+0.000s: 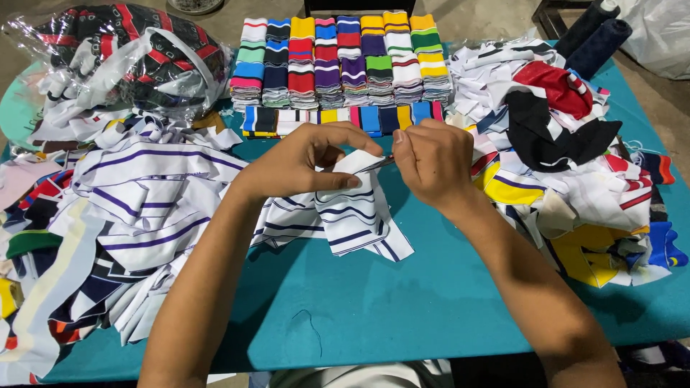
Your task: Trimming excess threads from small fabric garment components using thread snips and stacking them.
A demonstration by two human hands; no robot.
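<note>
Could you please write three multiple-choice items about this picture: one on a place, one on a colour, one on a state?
1. Where do the folded stacks lie?
A. far edge of the table
B. near edge
C. on the floor

2. What colour is the table?
A. red
B. teal
C. yellow

3. How is the striped piece held?
A. lying untouched
B. left hand pinches it, right hand puts a metal tool to it
C. rolled in a bag

Answers: 1 A, the stacks sit beyond the hands. 2 B, the bare cloth is teal. 3 B, the thumb presses the piece and the tool's tip meets it.
</note>
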